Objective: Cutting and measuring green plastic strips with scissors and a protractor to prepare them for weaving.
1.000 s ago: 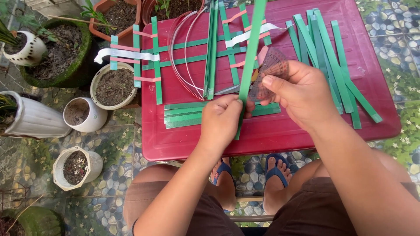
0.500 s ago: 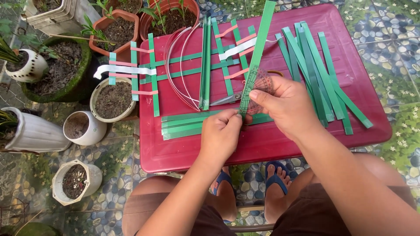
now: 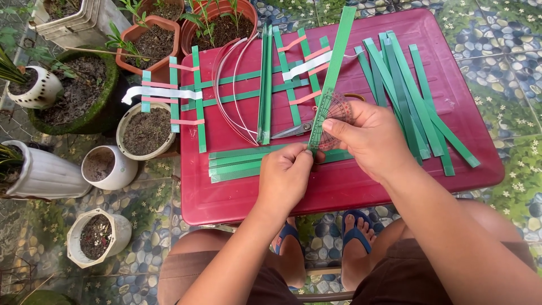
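My left hand [image 3: 286, 176] pinches the near end of a long green strip [image 3: 337, 59] that rises away over the red table [image 3: 339, 186]. My right hand [image 3: 370, 138] holds a clear protractor [image 3: 333, 116] against that strip, fingers on its near edge. Under my hands lie a few green strips [image 3: 237, 161] laid side by side. Scissors [image 3: 291, 131] rest just beyond my left hand.
A fan of loose green strips [image 3: 415, 101] covers the table's right side. A lattice of green strips with pink and white tape [image 3: 186, 93] overhangs the left edge, beside thin white hoops [image 3: 226, 96]. Several soil-filled pots [image 3: 147, 130] stand on the pebble floor to the left.
The view has shifted slightly. My right hand has slid the protractor along the strip, and the strip now stands a little more upright in the picture. My left hand keeps its pinch.
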